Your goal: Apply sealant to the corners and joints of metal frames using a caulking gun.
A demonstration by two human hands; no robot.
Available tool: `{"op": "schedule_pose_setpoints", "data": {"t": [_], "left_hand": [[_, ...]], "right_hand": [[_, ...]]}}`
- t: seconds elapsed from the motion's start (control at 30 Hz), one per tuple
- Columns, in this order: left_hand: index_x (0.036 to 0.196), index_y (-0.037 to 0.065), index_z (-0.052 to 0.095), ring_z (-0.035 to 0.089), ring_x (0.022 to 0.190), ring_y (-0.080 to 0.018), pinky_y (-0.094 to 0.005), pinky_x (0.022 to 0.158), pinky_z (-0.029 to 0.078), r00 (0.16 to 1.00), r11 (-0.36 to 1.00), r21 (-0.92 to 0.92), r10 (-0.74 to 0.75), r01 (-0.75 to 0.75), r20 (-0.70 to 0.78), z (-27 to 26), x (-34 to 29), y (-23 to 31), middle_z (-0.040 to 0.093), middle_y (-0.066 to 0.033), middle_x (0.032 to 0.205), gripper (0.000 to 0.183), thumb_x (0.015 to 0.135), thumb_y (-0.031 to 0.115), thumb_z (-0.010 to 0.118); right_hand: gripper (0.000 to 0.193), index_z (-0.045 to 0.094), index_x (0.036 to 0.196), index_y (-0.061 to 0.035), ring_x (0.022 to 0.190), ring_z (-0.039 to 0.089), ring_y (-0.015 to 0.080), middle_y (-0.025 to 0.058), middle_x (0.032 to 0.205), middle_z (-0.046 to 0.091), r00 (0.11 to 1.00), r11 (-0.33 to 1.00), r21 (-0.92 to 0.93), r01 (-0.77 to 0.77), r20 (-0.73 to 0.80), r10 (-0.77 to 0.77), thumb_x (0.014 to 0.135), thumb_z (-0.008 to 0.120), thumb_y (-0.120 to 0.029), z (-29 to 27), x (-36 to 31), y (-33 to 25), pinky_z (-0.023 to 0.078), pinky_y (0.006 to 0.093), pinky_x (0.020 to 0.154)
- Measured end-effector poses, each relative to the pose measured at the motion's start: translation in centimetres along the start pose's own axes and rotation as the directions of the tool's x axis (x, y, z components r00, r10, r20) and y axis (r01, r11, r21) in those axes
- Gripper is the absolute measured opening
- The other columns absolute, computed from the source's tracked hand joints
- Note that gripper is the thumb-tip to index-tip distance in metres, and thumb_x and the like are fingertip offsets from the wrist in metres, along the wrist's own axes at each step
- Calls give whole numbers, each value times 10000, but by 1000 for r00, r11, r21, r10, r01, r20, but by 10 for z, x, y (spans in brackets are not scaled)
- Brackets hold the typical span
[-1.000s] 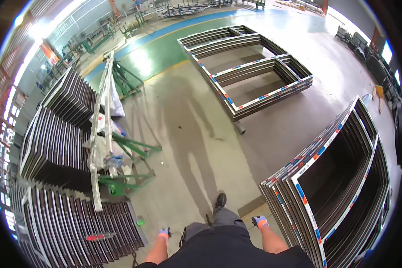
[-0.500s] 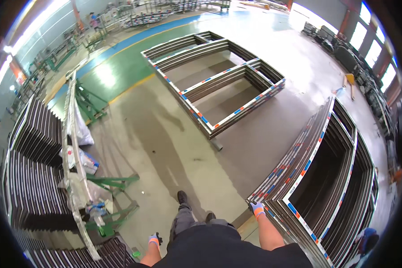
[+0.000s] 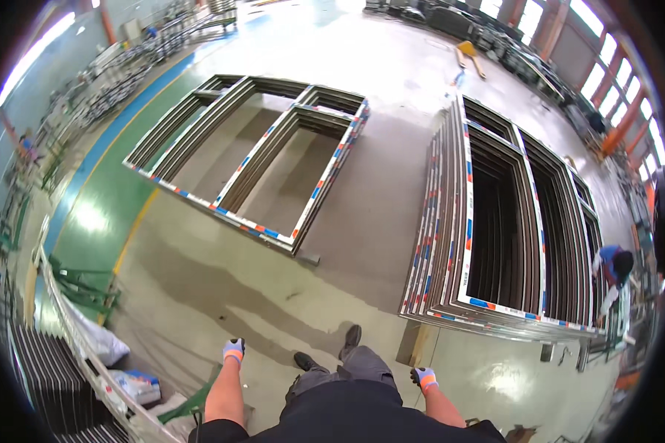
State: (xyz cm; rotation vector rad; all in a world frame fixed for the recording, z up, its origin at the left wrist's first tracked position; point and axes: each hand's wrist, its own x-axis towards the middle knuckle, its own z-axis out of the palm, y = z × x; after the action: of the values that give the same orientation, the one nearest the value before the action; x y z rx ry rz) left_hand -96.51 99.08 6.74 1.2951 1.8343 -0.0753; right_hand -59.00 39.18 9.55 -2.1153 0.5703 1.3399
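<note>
My left hand (image 3: 233,350), in a grey and orange glove, is raised over the bare floor at the lower left, its fingers curled closed with nothing seen in them. My right hand (image 3: 424,379), gloved alike, hangs a little below the near corner of a stack of window frames (image 3: 469,214), apart from it. Its fingers are also curled in, and no object shows in them. The stack is of dark frames with white, red and blue film on their faces. A second stack of such frames (image 3: 244,218) lies ahead on the left.
Wooden support (image 3: 419,344) juts from under the right stack. A person (image 3: 615,264) stands at its far right side. Dark profiles (image 3: 52,376), a wrapped rail and white bags (image 3: 100,340) line the left. A yellow pallet jack (image 3: 467,50) stands far off.
My right hand has come off the corner of the right frame stack. My left hand has risen forward. The view has turned right, and my feet have shifted.
</note>
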Motion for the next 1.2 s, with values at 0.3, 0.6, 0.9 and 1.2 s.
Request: {"op": "schedule_pose_setpoints", "data": {"t": [0.3,0.6,0.9,1.2], "left_hand": [[811,77,685,536,461,-130,-299,443,433,978,992,-88,108,-93,178,132,-22,190,616,-35,605,187,845,255,639],[920,95,657,574,463,-217,-345,402,376,969,983,114,-165,146,183,187,-70,215,616,-97,643,223,816,291,659],[1098,99,619,621,551,-215,-340,466,419,954,964,214,-207,161,216,240,-59,290,679,-103,787,340,840,320,617],[944,57,671,594,479,-201,-326,427,418,958,942,314,-194,122,210,244,-54,305,664,-94,683,266,831,298,659]], "right_hand": [[199,689,846,-32,579,601,180,82,689,656,981,952,307,1,-185,59,825,648,-226,-32,16,-1,478,313,546],[315,635,1056,-43,1041,568,329,166,1072,625,448,870,-302,389,-764,-465,792,676,-210,-166,50,-211,449,418,934],[693,471,1292,-43,1180,468,323,150,1246,519,707,897,-427,113,-600,-375,758,704,-416,-213,146,-321,369,445,1009],[700,493,1249,-11,1152,481,310,149,1198,534,741,884,-467,-38,-606,-289,745,683,-459,-178,171,-333,359,438,1012]]}}
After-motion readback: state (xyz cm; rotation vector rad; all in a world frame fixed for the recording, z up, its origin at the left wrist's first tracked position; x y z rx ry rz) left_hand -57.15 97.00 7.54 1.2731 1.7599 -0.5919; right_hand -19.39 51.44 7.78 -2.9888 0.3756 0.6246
